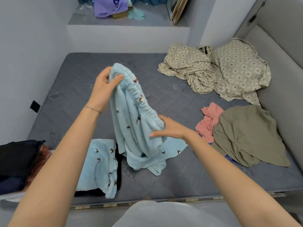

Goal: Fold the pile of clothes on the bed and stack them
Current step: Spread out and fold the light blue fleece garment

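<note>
I hold light blue fleece pants (131,122) with small bird prints by their elastic waistband, raised above the grey mattress (164,99); the legs trail down onto it. My left hand (105,89) grips the far end of the waistband. My right hand (167,128) grips the near end, lower down. A matching light blue fleece garment (98,164) lies folded on a dark garment at the front left. An olive green garment (246,136) and a pink one (208,122) lie crumpled in a pile at the right.
Beige patterned bedding (213,71) lies bunched at the far right corner. Dark and rust-coloured clothes (18,159) sit at the left edge. A ledge beyond the bed holds a purple bag (108,7) and a picture frame (177,9). Walls close in on left and right.
</note>
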The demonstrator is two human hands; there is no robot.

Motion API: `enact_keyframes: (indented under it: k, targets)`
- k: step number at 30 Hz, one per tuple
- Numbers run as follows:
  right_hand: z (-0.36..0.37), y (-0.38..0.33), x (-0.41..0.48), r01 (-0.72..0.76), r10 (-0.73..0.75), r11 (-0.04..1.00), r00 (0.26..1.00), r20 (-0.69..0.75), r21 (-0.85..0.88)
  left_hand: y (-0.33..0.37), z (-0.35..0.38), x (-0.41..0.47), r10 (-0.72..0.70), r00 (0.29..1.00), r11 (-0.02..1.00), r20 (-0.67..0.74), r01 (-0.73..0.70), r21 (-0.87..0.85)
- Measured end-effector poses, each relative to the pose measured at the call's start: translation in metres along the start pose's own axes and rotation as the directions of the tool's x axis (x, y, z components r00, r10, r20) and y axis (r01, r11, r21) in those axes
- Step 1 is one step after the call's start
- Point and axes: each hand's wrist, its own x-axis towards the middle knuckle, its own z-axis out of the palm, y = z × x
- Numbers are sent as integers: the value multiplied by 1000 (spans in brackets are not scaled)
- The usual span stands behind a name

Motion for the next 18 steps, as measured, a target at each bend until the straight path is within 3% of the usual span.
enact_keyframes:
  k: [5, 8, 11, 15, 18]
  targets:
    - [-8, 0, 1, 9, -1, 977, 999, 38, -211, -8, -9, 5, 21, 991, 999, -132, -15, 42]
    - [-29, -3, -5, -23, 8, 962, 998, -58, -271, -13, -17, 7, 30, 973, 996, -227, -11, 84]
    - [-63, -7, -11, -49, -4, 975, 971, -238, -218, -14, -28, 11, 37, 961, 993, -274, -6, 114]
    - [-92, -14, -17, -7, -124, 973, 826, -550, -230, -13, -32, 17, 40, 968, 993, -247, -11, 117]
    - [-94, -25, -22, 18, -176, 973, 695, -697, -229, -10, -28, 23, 56, 968, 992, -247, -25, 126]
